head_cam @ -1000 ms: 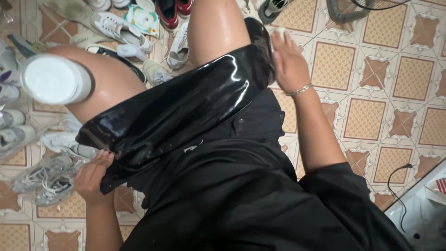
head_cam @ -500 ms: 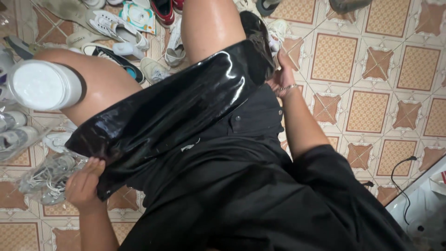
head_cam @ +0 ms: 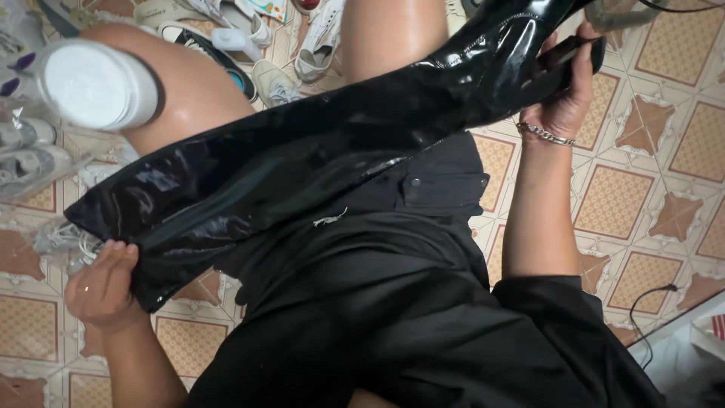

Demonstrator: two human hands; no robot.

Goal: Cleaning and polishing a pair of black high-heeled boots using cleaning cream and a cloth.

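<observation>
A long glossy black boot (head_cam: 317,151) lies slantwise across my lap, its foot end up at the right and its open shaft down at the left. My right hand (head_cam: 563,94), with a chain bracelet on the wrist, grips the boot's sole and heel end. My left hand (head_cam: 102,283) pinches the rim of the shaft at the lower left. I sit in black shorts (head_cam: 362,302) with bare knees, and a white round container (head_cam: 94,83) rests against my left knee.
Several white and grey sneakers (head_cam: 317,38) lie scattered on the patterned tile floor (head_cam: 642,174) ahead and to the left. A black cable (head_cam: 653,302) runs along the floor at the lower right, beside a white object's edge.
The boot's foot end has risen higher and to the right with my right hand now gripping it firmly. My left hand keeps its hold on the shaft rim.
</observation>
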